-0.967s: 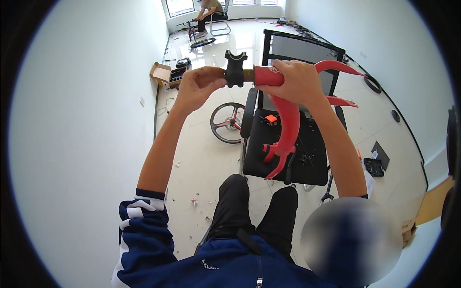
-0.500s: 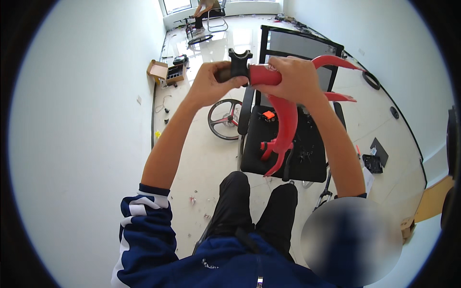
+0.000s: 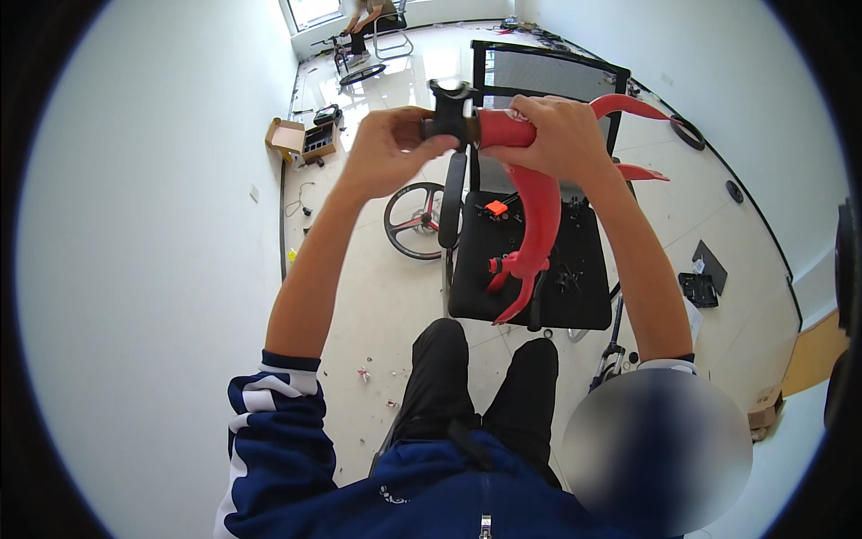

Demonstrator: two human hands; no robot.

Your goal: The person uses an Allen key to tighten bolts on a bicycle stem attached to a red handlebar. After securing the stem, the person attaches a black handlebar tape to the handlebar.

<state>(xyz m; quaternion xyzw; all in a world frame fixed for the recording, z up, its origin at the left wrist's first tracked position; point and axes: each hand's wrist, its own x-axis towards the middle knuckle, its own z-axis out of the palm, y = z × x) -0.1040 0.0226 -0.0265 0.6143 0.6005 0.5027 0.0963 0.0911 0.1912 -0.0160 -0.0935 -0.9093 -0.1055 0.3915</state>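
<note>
A red bicycle frame [image 3: 539, 211] is held up over the black chair. My right hand [image 3: 561, 135] is wrapped round the frame's head tube [image 3: 505, 128], its thumb underneath. At the left end of that tube stands a black handlebar stem [image 3: 450, 110], its forked clamp end pointing away from me. My left hand [image 3: 386, 148] grips the stem from the left, thumb across its lower part and fingers behind. A dark tube shows partly inside that grip. Whether the stem touches the head tube or only the ring beside it, I cannot tell.
An orange piece [image 3: 496, 207] and small dark parts lie on the chair seat [image 3: 575, 310]. A spoked wheel [image 3: 417, 220] leans beside it. A fork [image 3: 612, 350] lies right of the chair. An open box [image 3: 319, 141] stands by the left wall. Another person [image 3: 368, 22] sits far back beside a bicycle.
The frame and my right hand have shifted slightly right in the picture. The stem has turned a little, and more of the dark ring between it and the head tube shows.
</note>
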